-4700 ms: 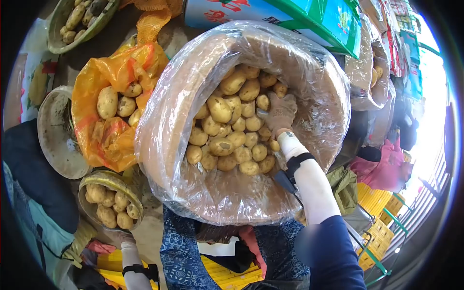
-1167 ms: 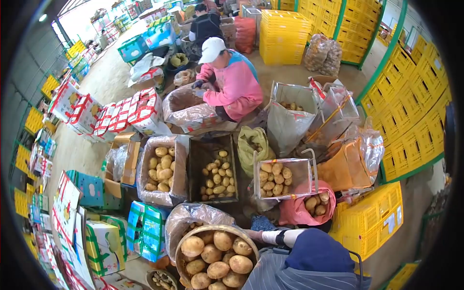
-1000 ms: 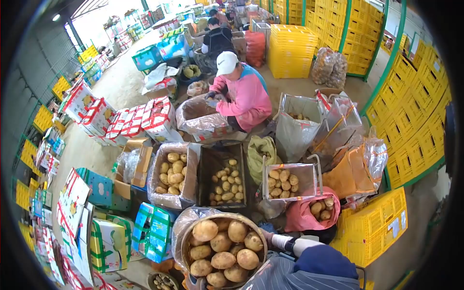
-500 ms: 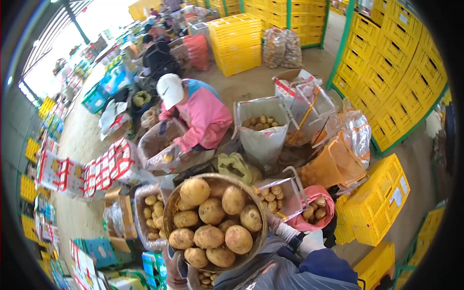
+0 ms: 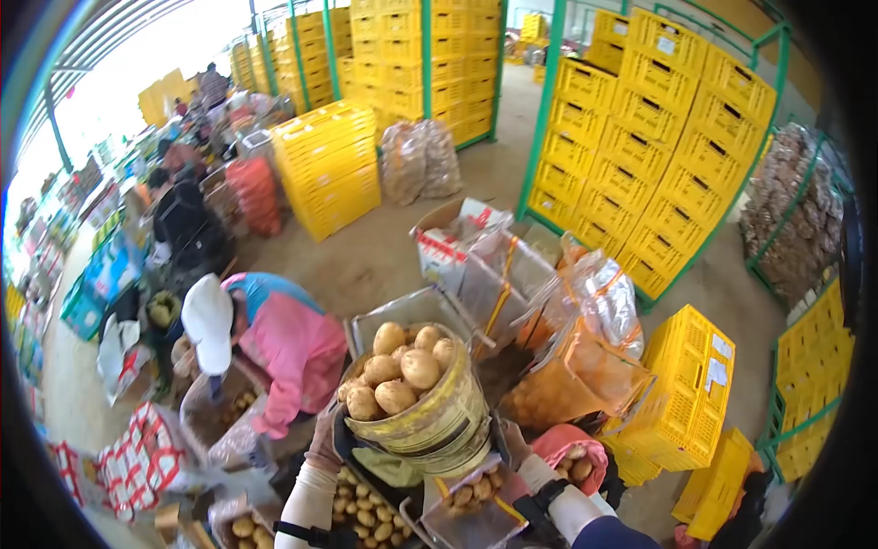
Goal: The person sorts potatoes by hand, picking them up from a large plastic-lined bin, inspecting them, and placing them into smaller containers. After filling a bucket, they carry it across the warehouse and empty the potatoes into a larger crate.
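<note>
A worn yellowish bucket (image 5: 434, 428) heaped with potatoes (image 5: 402, 368) is held up in front of me between both hands. My left hand (image 5: 324, 441) is closed against its left side and my right hand (image 5: 515, 445) against its right; the fingertips are partly hidden. The bucket's outer wall faces me, its mouth near a frame-held plastic bag (image 5: 402, 311) just beyond. Below it, a container of small potatoes (image 5: 366, 512) lies by my left forearm, and a clear bag holding potatoes (image 5: 476, 499) by my right.
A person in a pink jacket (image 5: 297, 352) bends over a lined container (image 5: 215, 412) at left. Orange mesh bags (image 5: 567, 375), a pink sack of potatoes (image 5: 574, 462) and yellow crates (image 5: 686, 384) stand at right. Stacked crates (image 5: 631, 156) rise behind.
The bucket has moved forward, away from me and toward the frame-held bag, and its outer wall now shows. My view has turned right. Both hands still hold the bucket.
</note>
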`<state>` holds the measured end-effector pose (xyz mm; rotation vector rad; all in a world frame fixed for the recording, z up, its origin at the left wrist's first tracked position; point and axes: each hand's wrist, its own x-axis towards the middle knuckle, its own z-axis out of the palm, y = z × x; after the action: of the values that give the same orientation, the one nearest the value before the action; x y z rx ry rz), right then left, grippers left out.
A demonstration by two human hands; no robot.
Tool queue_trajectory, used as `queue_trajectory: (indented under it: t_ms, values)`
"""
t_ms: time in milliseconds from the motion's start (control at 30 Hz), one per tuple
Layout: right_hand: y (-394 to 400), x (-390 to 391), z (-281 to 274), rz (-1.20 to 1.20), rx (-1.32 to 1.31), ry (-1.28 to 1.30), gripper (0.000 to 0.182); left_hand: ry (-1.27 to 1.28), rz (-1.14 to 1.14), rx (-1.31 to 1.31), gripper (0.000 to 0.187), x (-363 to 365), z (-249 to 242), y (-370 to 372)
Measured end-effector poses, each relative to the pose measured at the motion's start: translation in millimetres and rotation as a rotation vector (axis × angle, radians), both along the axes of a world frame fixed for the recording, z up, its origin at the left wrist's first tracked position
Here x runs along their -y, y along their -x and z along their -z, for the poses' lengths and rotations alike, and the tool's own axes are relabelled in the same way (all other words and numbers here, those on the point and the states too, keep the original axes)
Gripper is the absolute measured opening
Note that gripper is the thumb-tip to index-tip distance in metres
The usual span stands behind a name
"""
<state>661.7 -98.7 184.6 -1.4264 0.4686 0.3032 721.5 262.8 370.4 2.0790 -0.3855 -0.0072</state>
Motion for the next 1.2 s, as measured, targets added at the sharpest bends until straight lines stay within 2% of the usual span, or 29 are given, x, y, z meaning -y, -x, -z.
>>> queue_trajectory:
  t_ms: [33,100,133,167,233,267,300,367,433,467,500,567,600,633,667,700,733,767,833,900,967,1033,1067,1167,1200]
  values:
    - [-5.6,4.4,3.9,0.019,0.014,0.010,0.036,0.010,0.019,0.014,0.046,3.8,25.3,-16.5]
    - [-10.8,5.6,3.7,0.126,-0.096,0.072,0.041,0.503,0.073,-0.275,0.055,5.4,63.1,-41.0]
    - [-11.8,6.2,-4.2,0.131,-0.104,0.081,0.047,0.357,0.147,-0.090,0.065,11.3,65.6,-52.3]
    - [-15.5,6.8,4.3,0.136,-0.102,0.088,0.047,0.364,0.152,-0.088,0.065,9.8,77.6,-66.3]
    - [-13.0,9.2,23.9,0.262,0.008,0.013,0.050,1.044,-0.061,-1.103,0.062,10.2,102.4,-89.8]
    - [-9.9,15.5,24.3,0.255,-0.009,0.024,0.050,0.970,-0.096,-1.173,0.050,14.4,107.3,-94.1]
    - [-8.4,14.7,-3.7,0.236,0.029,0.083,0.048,0.584,-0.013,-0.905,0.033,1.7,200.8,-110.8]
    - [-6.3,8.2,-45.6,0.164,0.090,0.190,0.044,0.936,-0.178,-1.261,0.029,18.9,162.4,-100.5]
    - [-7.3,4.1,-37.8,0.235,0.033,0.112,0.037,0.833,-0.116,-1.190,0.031,27.7,150.1,-104.0]
    - [-9.5,4.1,-36.3,0.211,0.017,0.113,0.037,0.589,-0.017,-0.974,0.036,31.1,163.7,-109.6]
    - [-8.5,4.1,-35.6,0.265,0.032,0.088,0.037,0.740,-0.340,-1.291,0.045,45.8,126.2,-112.1]
    - [-9.9,6.0,-37.3,0.315,0.038,0.065,0.036,0.509,-0.405,-1.303,0.057,49.9,98.6,-118.1]
    - [-12.9,7.3,-39.5,0.338,0.130,0.076,0.037,0.510,-0.414,-1.309,0.057,45.9,119.0,-118.9]
    - [-16.3,11.6,-43.2,0.355,0.222,0.091,0.038,0.218,-0.406,-1.001,0.063,43.9,154.4,-119.9]
    - [-19.8,17.7,-47.5,0.354,0.183,0.127,0.037,-0.064,-0.386,-0.687,0.069,43.0,174.1,-117.9]
    - [-30.6,12.1,-65.0,0.346,0.180,0.129,0.037,-0.093,-0.512,-0.583,0.072,62.2,120.1,-104.9]
    - [-43.9,2.0,-92.8,0.342,0.199,0.169,0.038,-0.151,-0.466,-0.527,0.073,73.0,82.5,-95.0]
    - [-50.3,-3.3,-107.8,0.340,0.218,0.211,0.040,-0.209,-0.417,-0.471,0.074,78.1,64.6,-89.5]
    - [-65.2,7.8,-94.0,0.296,0.239,0.153,0.044,-0.235,-0.465,-0.385,0.075,74.9,66.4,-95.2]
    - [-87.1,-4.7,-120.3,0.413,0.167,0.009,0.044,-0.652,-0.383,-0.113,0.079,63.4,38.4,-118.2]
    - [-92.8,2.8,-118.2,0.320,0.234,-0.046,0.046,-0.614,-0.382,-0.101,0.072,60.2,53.1,-140.1]
    - [-103.9,0.1,-127.9,0.404,0.196,-0.128,0.046,-0.270,-0.240,-0.245,0.067,57.5,91.8,-167.8]
    - [-106.0,0.2,-133.3,0.352,0.251,-0.079,0.046,0.144,-0.273,-0.341,0.062,58.5,122.8,-177.2]
    - [-126.6,-4.0,-145.0,0.320,0.331,-0.176,0.044,0.478,-0.369,-0.460,0.048,60.9,147.1,-202.6]
    - [-132.7,-6.3,-154.3,0.285,0.379,-0.218,0.044,0.594,-0.359,-0.495,0.049,60.0,152.6,-207.4]
